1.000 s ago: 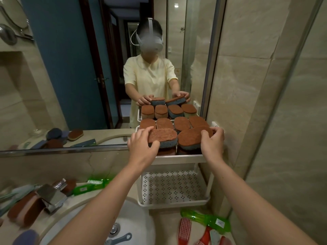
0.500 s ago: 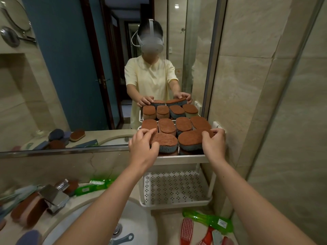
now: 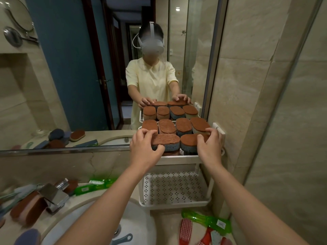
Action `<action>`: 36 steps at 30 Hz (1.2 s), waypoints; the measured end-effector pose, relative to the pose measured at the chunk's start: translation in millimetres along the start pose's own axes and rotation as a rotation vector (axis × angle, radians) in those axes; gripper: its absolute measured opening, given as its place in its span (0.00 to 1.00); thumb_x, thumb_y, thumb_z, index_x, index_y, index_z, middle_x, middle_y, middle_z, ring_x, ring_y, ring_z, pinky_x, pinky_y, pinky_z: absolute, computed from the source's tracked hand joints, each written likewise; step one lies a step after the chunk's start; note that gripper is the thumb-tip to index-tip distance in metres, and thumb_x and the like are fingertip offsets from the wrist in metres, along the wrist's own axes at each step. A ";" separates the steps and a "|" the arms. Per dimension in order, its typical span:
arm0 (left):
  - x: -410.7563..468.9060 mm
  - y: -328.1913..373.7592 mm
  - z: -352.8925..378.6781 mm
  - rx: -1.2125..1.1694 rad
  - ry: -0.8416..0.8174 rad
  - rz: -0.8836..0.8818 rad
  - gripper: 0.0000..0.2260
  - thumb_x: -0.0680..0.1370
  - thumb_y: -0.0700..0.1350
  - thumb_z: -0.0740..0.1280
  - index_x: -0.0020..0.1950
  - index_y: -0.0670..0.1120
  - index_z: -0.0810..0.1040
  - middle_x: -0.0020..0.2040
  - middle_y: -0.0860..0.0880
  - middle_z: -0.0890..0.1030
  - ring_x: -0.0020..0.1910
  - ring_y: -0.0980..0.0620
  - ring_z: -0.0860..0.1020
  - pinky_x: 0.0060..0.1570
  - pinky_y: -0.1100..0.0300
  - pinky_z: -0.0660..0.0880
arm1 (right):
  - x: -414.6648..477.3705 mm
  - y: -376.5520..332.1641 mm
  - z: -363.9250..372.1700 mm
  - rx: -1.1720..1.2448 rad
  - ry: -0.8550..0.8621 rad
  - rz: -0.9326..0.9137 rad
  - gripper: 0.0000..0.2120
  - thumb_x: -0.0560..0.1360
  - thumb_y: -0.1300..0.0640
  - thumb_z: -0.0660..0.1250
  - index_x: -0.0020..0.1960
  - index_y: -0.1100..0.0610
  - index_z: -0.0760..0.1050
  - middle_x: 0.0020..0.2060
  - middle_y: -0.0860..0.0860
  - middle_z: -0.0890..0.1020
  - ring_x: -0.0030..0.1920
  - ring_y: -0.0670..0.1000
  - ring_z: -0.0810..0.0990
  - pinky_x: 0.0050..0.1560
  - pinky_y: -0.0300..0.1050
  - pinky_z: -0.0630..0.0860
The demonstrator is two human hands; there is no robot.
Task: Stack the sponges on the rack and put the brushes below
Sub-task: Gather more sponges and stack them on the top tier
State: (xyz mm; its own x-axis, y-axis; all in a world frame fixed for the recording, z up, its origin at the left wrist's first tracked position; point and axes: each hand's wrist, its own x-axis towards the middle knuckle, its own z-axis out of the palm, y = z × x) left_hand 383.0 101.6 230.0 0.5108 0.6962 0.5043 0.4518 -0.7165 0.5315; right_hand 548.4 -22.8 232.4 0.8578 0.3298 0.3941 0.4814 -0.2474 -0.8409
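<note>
Bathroom counter in beige stone, with a wall mirror (image 3: 70,68) behind it. Head view only.

Six oval sponges with brown scouring tops over foam bodies lie on the upper shelf of the white plastic two-tier rack (image 3: 177,158).
- At the near edge the front-left sponge (image 3: 167,140), blue foam, lies crosswise.
- Just beside it sits the front-right sponge (image 3: 189,141), also blue, with a narrow gap between them.
- Behind these, the back row of four sponges (image 3: 167,126) lies lengthwise, side by side, close to the mirror.

My left hand (image 3: 144,150) grips the front-left sponge. The thumb presses its near side wall and the fingers curl over its left end.

My right hand (image 3: 210,147) pinches the front-right sponge. The fingers curl over its right end and the thumb lies on the brown top. I cannot tell whether those fingertips also touch the back row.

Under the top shelf is the rack's perforated lower shelf (image 3: 173,188).

On the counter:
- A translucent green plastic brush (image 3: 207,220) lies in front of the rack base, with a red brush (image 3: 184,228) just beside it.
- A second green brush with white bristles (image 3: 95,186) lies left of the rack, along the wall.
- Further left stands the chrome faucet (image 3: 54,197), above the white basin (image 3: 138,225).
- Loose brown sponges (image 3: 26,206) lie at the far left.
</note>
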 end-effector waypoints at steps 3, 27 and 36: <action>-1.9 -1.8 1.3 0.006 0.000 0.023 0.25 0.68 0.60 0.62 0.65 0.56 0.71 0.57 0.56 0.64 0.61 0.54 0.64 0.63 0.55 0.63 | -0.6 0.8 -0.3 -0.046 0.011 -0.021 0.15 0.76 0.54 0.63 0.62 0.51 0.69 0.65 0.51 0.70 0.69 0.52 0.64 0.72 0.57 0.61; -51.6 -19.2 -32.7 -0.195 0.129 -0.043 0.19 0.73 0.54 0.67 0.63 0.60 0.70 0.62 0.60 0.69 0.64 0.58 0.67 0.66 0.50 0.66 | -82.3 -57.7 21.6 0.135 -0.173 -0.552 0.20 0.74 0.59 0.63 0.65 0.54 0.68 0.68 0.48 0.66 0.70 0.45 0.64 0.69 0.36 0.59; -119.9 -102.0 -93.5 -0.215 0.244 -0.319 0.18 0.73 0.45 0.68 0.59 0.61 0.72 0.59 0.58 0.72 0.60 0.56 0.72 0.60 0.54 0.72 | -169.9 -89.5 96.4 0.111 -0.585 -0.639 0.17 0.72 0.59 0.64 0.61 0.48 0.70 0.56 0.38 0.69 0.61 0.38 0.65 0.61 0.34 0.61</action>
State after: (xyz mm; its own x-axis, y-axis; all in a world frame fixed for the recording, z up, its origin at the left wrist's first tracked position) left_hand 207.3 95.3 178.9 0.1712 0.8892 0.4242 0.3834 -0.4568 0.8027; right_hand 342.3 31.1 205.0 0.1849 0.7977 0.5741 0.7923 0.2246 -0.5673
